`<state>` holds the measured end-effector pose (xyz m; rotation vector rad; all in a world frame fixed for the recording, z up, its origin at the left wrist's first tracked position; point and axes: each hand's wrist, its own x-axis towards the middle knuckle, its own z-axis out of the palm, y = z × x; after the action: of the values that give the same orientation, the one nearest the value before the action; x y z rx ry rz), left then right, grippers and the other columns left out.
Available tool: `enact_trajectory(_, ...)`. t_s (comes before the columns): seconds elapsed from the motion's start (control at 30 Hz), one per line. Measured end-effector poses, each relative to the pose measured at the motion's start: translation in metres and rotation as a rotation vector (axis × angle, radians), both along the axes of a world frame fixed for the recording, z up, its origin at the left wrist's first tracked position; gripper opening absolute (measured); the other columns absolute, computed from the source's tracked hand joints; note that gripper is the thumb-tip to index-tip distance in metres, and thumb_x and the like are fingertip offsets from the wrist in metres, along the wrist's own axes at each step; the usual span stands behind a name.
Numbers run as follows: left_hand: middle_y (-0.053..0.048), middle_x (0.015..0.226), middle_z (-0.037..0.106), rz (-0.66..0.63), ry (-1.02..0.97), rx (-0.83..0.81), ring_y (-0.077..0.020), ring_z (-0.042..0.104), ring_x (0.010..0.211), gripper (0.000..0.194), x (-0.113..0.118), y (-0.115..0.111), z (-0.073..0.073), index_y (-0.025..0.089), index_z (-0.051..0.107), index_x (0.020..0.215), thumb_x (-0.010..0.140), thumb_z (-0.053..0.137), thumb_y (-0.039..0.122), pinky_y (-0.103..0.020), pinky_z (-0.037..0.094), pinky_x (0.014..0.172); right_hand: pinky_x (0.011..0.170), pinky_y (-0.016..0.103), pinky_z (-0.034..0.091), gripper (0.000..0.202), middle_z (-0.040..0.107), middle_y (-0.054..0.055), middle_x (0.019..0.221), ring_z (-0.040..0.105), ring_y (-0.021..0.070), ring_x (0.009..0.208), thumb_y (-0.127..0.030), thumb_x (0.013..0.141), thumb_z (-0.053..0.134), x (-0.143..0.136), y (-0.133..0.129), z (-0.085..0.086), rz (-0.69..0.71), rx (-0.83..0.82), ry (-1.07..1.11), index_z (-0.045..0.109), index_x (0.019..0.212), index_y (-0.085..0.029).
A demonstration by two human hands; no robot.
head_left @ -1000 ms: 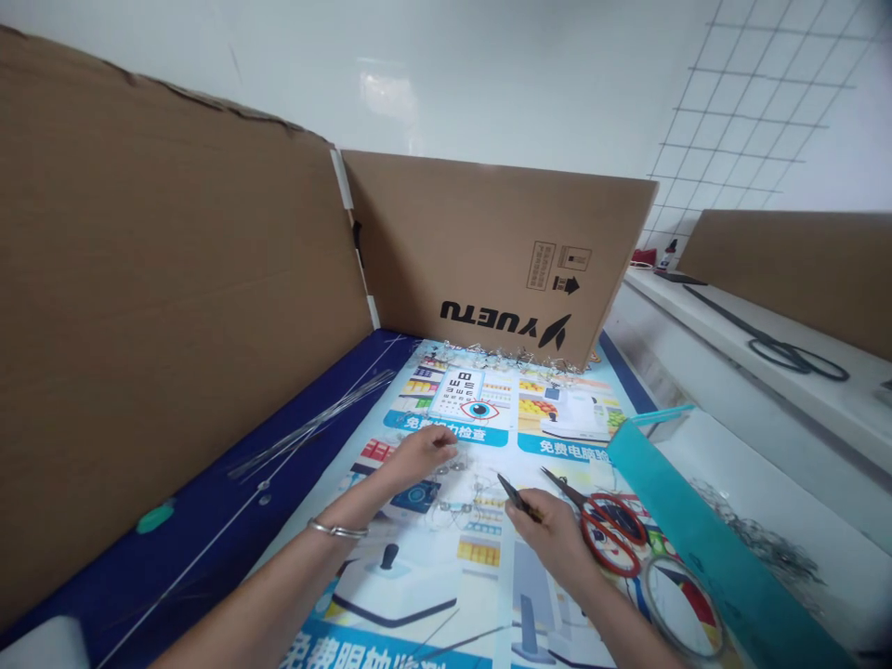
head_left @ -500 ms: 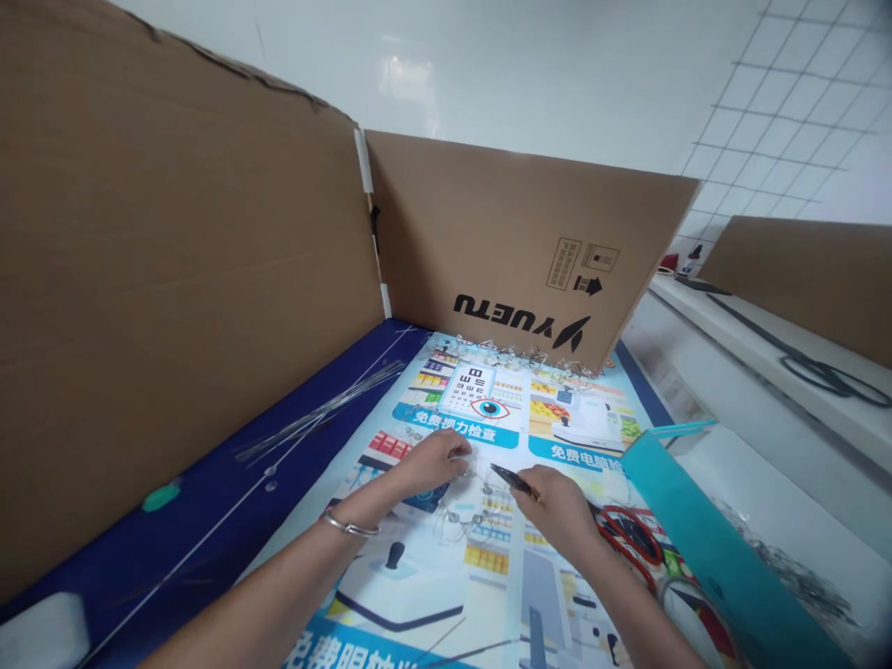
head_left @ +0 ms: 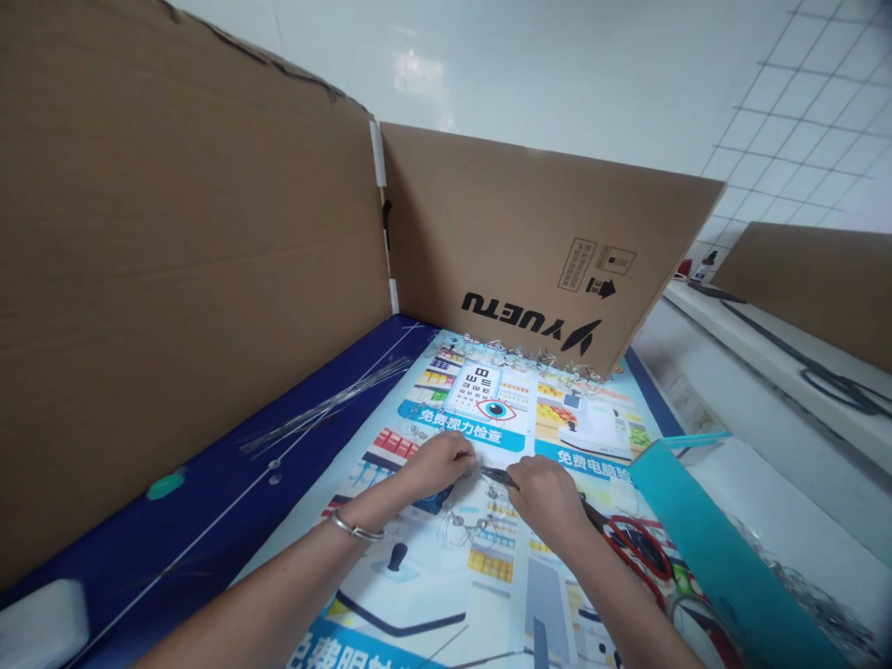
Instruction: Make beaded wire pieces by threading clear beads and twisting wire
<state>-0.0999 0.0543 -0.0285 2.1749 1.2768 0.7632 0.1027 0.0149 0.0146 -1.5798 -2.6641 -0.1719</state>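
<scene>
Right hand (head_left: 547, 500) is clenching pliers (head_left: 497, 476); left hand (head_left: 440, 463) is pinching by pliers' tip, can't tell on what. Teal box (head_left: 725, 553) is bounding pliers' right, cardboard panel (head_left: 508, 223) far side.

Your left forearm (head_left: 299, 571) is bare and slants in from the bottom left of the head view, reaching forward and inward. The left wrist (head_left: 380, 508) looks nearly straight, and your left hand (head_left: 440, 465) has its back upward, the fingers curled and bunched toward the thumb; whether their tips meet is too small to tell. Your right forearm (head_left: 623, 595), also bare, angles in from the bottom right. The right hand (head_left: 547, 497) is closed in a firm grip, knuckles up, pointing toward the left. Your two hands face each other, near but apart, the left slightly farther forward.
</scene>
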Motion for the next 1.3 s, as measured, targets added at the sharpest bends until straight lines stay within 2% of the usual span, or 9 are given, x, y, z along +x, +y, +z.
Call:
enact_trajectory(0.27, -0.001, 0.068, 0.060, -0.019, -0.016, -0.015, -0.0146, 0.053, 0.068, 0.020, 0.001, 0.001, 0.001, 0.017, 0.060, 0.062, 0.076, 0.048, 0.023, -0.023, 0.036, 0.066, 0.066, 0.028, 0.027, 0.010, 0.058, 0.002, 0.074, 0.049, 0.0159, 0.075, -0.019, 0.079, 0.049, 0.000, 0.004, -0.004, 0.037, 0.019, -0.016, 0.058, 0.074, -0.019)
enact_trajectory(0.57, -0.001, 0.067, 0.059, -0.024, -0.034, -0.027, -0.0147, 0.052, 0.067, 0.023, 0.000, 0.000, 0.001, 0.018, 0.059, 0.060, 0.077, 0.047, 0.027, -0.022, 0.037, 0.065, 0.066, 0.030, 0.025, 0.009, 0.056, 0.004, 0.073, 0.047, 0.0175, 0.076, -0.013, 0.076, 0.050, -0.002, 0.007, -0.013, 0.089, 0.070, -0.034, 0.056, 0.073, -0.019)
enact_trajectory(0.9, -0.001, 0.067, 0.059, -0.001, -0.031, -0.032, -0.0157, 0.052, 0.070, 0.021, 0.000, 0.002, -0.002, 0.018, 0.059, 0.061, 0.077, 0.048, 0.028, -0.023, 0.038, 0.066, 0.066, 0.029, 0.026, 0.008, 0.057, 0.002, 0.071, 0.047, 0.0162, 0.074, -0.016, 0.076, 0.051, 0.003, 0.005, -0.004, 0.106, 0.032, -0.015, 0.056, 0.071, -0.019)
enact_trajectory(0.97, -0.001, 0.069, 0.060, 0.000, -0.040, -0.046, -0.0154, 0.053, 0.070, 0.017, 0.000, 0.001, -0.002, 0.018, 0.060, 0.066, 0.076, 0.048, 0.026, -0.023, 0.038, 0.065, 0.066, 0.028, 0.026, 0.008, 0.057, 0.001, 0.071, 0.047, 0.0157, 0.074, -0.016, 0.076, 0.051, 0.005, 0.005, -0.003, 0.097, 0.038, -0.009, 0.056, 0.071, -0.019)
enact_trajectory(1.03, 0.000, 0.075, 0.061, 0.001, -0.078, -0.076, -0.0148, 0.054, 0.070, 0.015, 0.000, 0.000, -0.002, 0.020, 0.062, 0.081, 0.075, 0.049, 0.023, -0.022, 0.039, 0.064, 0.066, 0.027, 0.027, 0.007, 0.057, 0.001, 0.072, 0.048, 0.0152, 0.075, -0.017, 0.076, 0.051, 0.006, 0.005, -0.003, 0.087, 0.039, 0.001, 0.057, 0.072, -0.019)
enact_trajectory(1.07, 0.000, 0.080, 0.062, -0.004, -0.103, -0.089, -0.0145, 0.054, 0.071, 0.019, 0.001, -0.001, -0.001, 0.020, 0.061, 0.090, 0.075, 0.049, 0.021, -0.022, 0.040, 0.064, 0.066, 0.027, 0.027, 0.007, 0.057, 0.001, 0.072, 0.048, 0.0149, 0.075, -0.017, 0.076, 0.051, 0.006, 0.004, -0.003, 0.081, 0.037, 0.006, 0.057, 0.072, -0.019)
enact_trajectory(1.17, -0.002, 0.096, 0.061, -0.066, -0.152, -0.074, -0.0153, 0.054, 0.082, 0.034, 0.001, -0.004, 0.003, 0.022, 0.057, 0.105, 0.073, 0.050, 0.016, -0.024, 0.042, 0.073, 0.067, 0.027, 0.028, 0.007, 0.058, 0.001, 0.073, 0.048, 0.0147, 0.075, -0.019, 0.077, 0.051, 0.008, 0.004, -0.004, 0.068, 0.032, 0.019, 0.057, 0.073, -0.019)
enact_trajectory(1.3, -0.002, 0.101, 0.060, -0.202, -0.172, 0.003, -0.0169, 0.051, 0.098, 0.029, 0.004, -0.007, 0.007, 0.024, 0.062, 0.097, 0.073, 0.053, 0.011, -0.028, 0.037, 0.089, 0.067, 0.026, 0.028, 0.009, 0.058, 0.002, 0.073, 0.049, 0.0149, 0.075, -0.021, 0.079, 0.051, 0.009, 0.004, -0.004, 0.072, 0.029, 0.036, 0.058, 0.073, -0.019)
